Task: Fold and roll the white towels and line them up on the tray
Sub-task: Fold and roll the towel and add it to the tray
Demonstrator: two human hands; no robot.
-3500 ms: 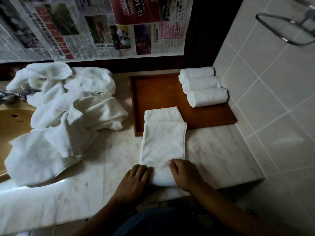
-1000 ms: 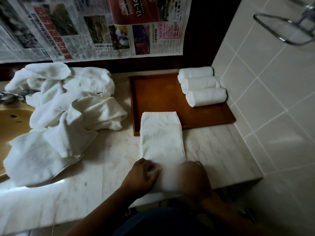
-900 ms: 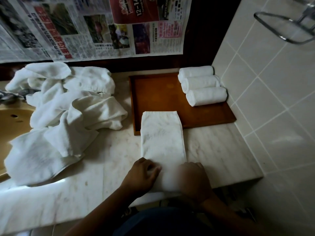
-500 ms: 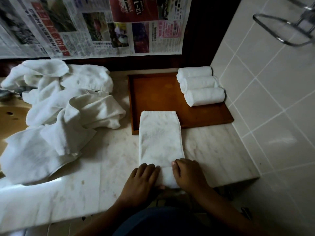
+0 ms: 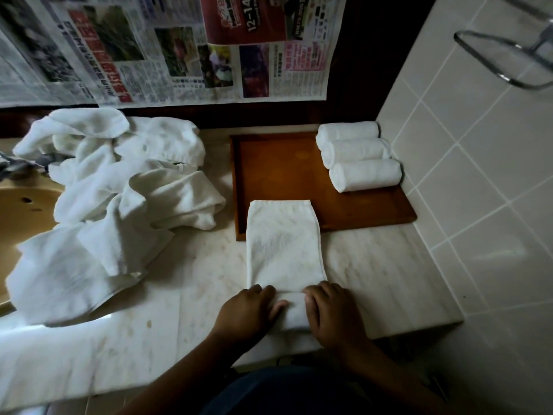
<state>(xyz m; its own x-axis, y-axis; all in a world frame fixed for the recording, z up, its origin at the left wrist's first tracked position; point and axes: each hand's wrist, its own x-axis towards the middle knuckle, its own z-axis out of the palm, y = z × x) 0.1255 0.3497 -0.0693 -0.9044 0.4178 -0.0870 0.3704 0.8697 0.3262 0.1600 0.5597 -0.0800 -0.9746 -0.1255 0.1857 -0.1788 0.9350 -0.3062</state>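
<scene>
A white towel [image 5: 284, 247], folded into a long narrow strip, lies on the marble counter with its far end over the front edge of the brown wooden tray [image 5: 278, 172]. Its near end is curled into a short roll. My left hand [image 5: 245, 316] and my right hand [image 5: 335, 316] grip that roll from either side, fingers curled over it. Three rolled white towels [image 5: 359, 157] lie side by side at the tray's back right corner.
A heap of loose white towels [image 5: 113, 199] covers the counter's left half, partly over a beige sink [image 5: 21, 211]. Newspaper [image 5: 167, 46] hangs on the back wall. A tiled wall [image 5: 478, 175] with a metal ring [image 5: 508, 64] stands to the right. The counter's front edge lies just below my hands.
The towel's far end was squared into a neat strip and drawn slightly toward me. Both hands shifted around its near end and now have it curled into a short roll.
</scene>
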